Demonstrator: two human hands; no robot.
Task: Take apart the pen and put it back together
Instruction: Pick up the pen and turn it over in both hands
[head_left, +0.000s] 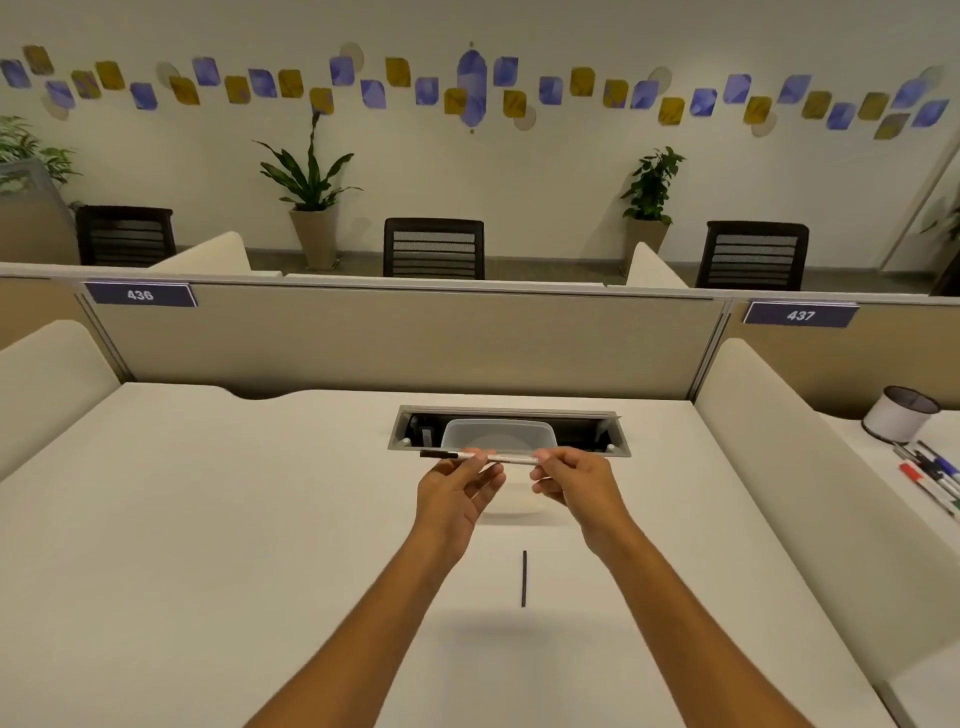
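Two bare hands are holding a pen (485, 457) level above the worktop (208, 519), in front of a clear plastic container (498, 434) sitting at twelve o'clock by the cable recess (613, 439); the left hand (454, 493) is pinching the barrel near its dark capped end, fingers (480, 470) closed on it, while the right hand (576, 486) is gripping the white end at three o'clock; a thin dark rod (523, 578), seemingly a part of the pen, is lying alone on the worktop at six o'clock, well apart from both hands; whether dismantling or rebuilding is under way is hard to tell; the next move likely calls for a steady twist or pull along the barrel; spare pens (930, 473) and a white cup (901, 414) are resting at three o'clock.
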